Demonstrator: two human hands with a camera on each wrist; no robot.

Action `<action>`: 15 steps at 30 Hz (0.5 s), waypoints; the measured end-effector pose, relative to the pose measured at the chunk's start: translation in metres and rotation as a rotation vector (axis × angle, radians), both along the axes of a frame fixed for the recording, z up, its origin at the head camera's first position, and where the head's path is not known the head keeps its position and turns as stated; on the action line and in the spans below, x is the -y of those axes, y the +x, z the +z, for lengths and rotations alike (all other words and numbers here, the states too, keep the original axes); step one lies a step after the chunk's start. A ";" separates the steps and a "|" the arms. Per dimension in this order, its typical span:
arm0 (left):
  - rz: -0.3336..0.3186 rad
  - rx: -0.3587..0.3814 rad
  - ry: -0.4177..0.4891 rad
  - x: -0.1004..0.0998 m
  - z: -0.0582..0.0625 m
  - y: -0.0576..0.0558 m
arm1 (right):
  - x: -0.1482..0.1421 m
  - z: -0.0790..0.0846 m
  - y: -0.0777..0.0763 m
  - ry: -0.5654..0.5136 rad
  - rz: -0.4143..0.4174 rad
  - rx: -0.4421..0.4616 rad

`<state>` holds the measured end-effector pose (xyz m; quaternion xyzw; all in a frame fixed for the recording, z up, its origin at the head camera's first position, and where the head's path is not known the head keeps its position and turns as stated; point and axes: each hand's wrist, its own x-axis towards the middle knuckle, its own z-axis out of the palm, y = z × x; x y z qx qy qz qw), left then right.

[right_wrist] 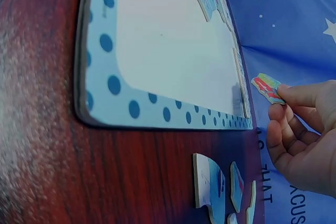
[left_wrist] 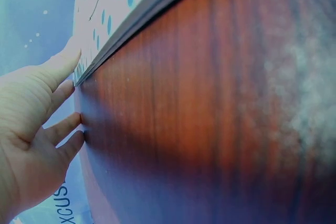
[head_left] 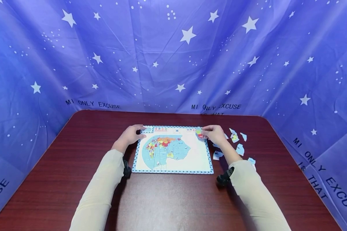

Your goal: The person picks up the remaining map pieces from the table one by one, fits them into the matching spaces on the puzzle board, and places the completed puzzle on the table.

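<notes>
A world-map jigsaw board (head_left: 195, 160) with a blue dotted border lies flat on the table, its left and middle map sections filled with joined pieces (head_left: 159, 150). At its upper left corner, my left hand (head_left: 129, 134) rests on the edge, thumb on the rim and fingers fairly straight; the left wrist view shows the lower fingertips (left_wrist: 79, 136) near the tabletop. My right hand (head_left: 215, 134) pinches a red and green puzzle piece (right_wrist: 268, 88) between thumb and finger, raised above the board's upper right corner. The other right-hand fingers are bent.
Several loose puzzle pieces (head_left: 240, 149) lie to the right of the board, some partly behind my right forearm. The dark red wooden table (head_left: 167, 199) ends at a blue star-patterned curtain (head_left: 162, 64) behind and on both sides.
</notes>
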<state>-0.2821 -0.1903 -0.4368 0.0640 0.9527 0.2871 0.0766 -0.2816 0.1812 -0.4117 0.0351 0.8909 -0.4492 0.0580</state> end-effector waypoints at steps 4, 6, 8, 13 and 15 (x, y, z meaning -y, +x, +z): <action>0.002 -0.003 -0.002 0.000 0.000 0.001 | 0.001 -0.002 0.000 -0.003 0.018 -0.007; 0.001 -0.007 -0.003 0.000 0.001 0.001 | 0.002 -0.003 0.000 -0.007 0.019 -0.009; 0.001 -0.011 -0.005 0.000 0.001 0.001 | 0.004 -0.004 0.000 -0.010 0.017 -0.009; 0.011 -0.004 -0.004 0.000 0.000 0.000 | 0.007 -0.004 0.000 -0.019 0.022 -0.002; 0.011 -0.002 -0.005 -0.001 0.000 0.000 | 0.007 -0.004 0.000 -0.023 0.029 0.001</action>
